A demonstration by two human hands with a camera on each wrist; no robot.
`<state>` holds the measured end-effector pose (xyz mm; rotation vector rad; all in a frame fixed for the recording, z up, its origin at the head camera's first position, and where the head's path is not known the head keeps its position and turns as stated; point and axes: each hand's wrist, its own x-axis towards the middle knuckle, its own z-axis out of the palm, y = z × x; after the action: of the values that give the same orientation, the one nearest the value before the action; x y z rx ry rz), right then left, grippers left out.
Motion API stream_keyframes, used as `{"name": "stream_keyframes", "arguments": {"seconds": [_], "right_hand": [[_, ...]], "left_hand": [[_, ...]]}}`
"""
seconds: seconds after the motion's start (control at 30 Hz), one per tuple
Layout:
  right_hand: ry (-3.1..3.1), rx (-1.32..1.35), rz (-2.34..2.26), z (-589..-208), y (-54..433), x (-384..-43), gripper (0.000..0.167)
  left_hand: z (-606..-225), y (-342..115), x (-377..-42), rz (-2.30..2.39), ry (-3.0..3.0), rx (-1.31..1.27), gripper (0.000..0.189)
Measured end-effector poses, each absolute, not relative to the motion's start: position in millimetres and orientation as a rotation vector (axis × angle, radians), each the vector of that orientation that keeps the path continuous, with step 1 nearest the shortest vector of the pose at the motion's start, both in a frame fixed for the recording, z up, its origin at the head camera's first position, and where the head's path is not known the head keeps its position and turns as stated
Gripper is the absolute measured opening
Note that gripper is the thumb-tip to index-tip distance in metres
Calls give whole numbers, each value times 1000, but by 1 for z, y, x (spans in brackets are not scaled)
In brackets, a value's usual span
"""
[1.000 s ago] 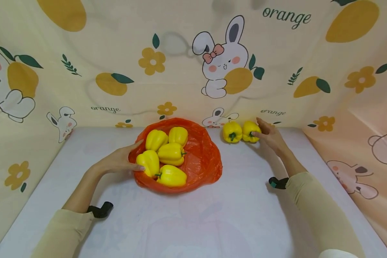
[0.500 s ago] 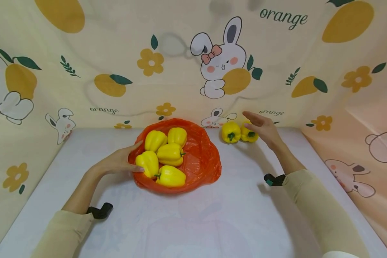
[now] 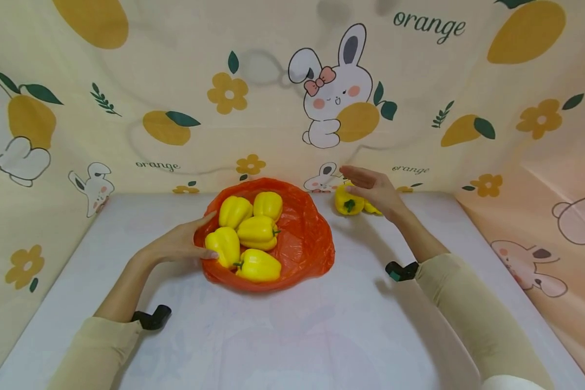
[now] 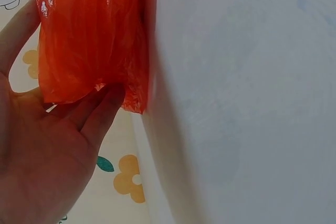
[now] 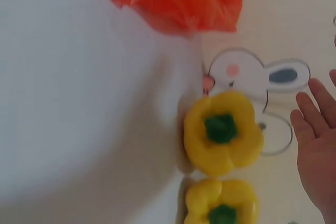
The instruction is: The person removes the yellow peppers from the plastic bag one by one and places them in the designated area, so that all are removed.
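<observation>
A red plastic bag (image 3: 297,244) stands with its mouth spread wide, and several yellow bell peppers (image 3: 257,233) lie inside it. My left hand (image 3: 177,244) holds the bag's left side, its thumb over the rim beside a pepper. In the left wrist view, fingers (image 4: 102,116) of that hand curl against the bag's outside. Two more yellow bell peppers stand by the back wall: the left pepper (image 3: 348,200) and the right pepper (image 5: 223,208), which is mostly covered in the head view. My right hand (image 3: 377,192) hovers over them with straight fingers, holding nothing.
A white-covered table (image 3: 283,336) bears the bag and the peppers. A patterned cloth wall (image 3: 268,130) rises directly behind them, with cloth at both sides too. Black wrist mounts (image 3: 153,317) stick out from both wrists.
My right hand has let go of the right-hand pepper, straightened its fingers, and moved up and left over the pair. The left hand and the bag have stayed put.
</observation>
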<state>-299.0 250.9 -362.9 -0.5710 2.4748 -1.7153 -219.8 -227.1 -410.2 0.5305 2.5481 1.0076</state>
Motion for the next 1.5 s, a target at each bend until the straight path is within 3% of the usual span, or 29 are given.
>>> {"name": "stream_keyframes", "arguments": {"seconds": [0.7,1.5], "right_hand": [[2396,-720,-1514,-375,167,-298,57],[2545,-716,-1183,-406,116,-309,66]], "left_hand": [[-409,-224,-220,1022,2535,495,109],[-412,-228,-221,1030,2524,512,109]]}}
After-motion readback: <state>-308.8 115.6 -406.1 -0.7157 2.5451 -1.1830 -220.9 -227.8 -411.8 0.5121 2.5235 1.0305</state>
